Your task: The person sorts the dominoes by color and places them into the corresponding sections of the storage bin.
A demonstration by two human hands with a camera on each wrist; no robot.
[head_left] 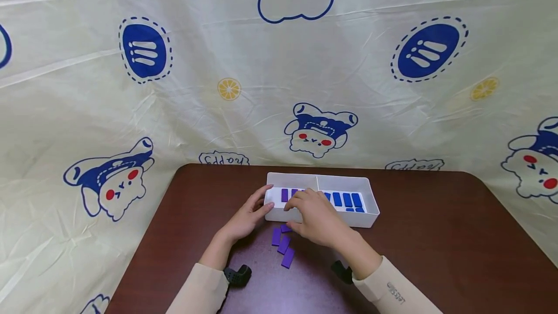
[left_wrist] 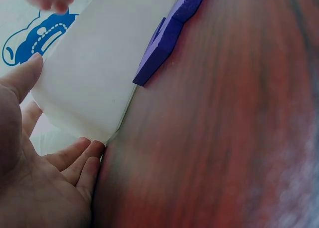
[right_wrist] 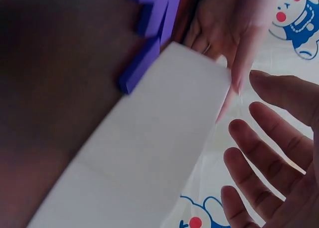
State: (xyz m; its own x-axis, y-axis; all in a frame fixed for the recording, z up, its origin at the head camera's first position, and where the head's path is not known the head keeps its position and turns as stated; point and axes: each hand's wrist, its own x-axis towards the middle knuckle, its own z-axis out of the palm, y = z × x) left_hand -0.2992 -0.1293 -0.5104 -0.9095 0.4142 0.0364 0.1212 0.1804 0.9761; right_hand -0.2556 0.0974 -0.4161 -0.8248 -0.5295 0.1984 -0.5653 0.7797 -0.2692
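A long white box [head_left: 331, 219] sits on the table, with purple tiles [head_left: 285, 195] and blue tiles [head_left: 347, 200] laid in rows inside it. My left hand [head_left: 244, 214] holds the box's left end, thumb at the front rim and fingers around the end wall. In the left wrist view, several fingertips [left_wrist: 88, 168] touch the lower corner. Over the box's middle is my right hand [head_left: 317, 217], its slightly bent fingers spread apart and holding nothing, covering some tiles. Several loose purple tiles [head_left: 284, 244] lie in front of the box, the closest against its wall.
The dark brown table [head_left: 427, 241] extends to both sides of the box. A pale printed curtain [head_left: 261, 120] hangs behind it. Black bands [head_left: 239, 275] are on both wrists, below light sleeves [head_left: 198, 290].
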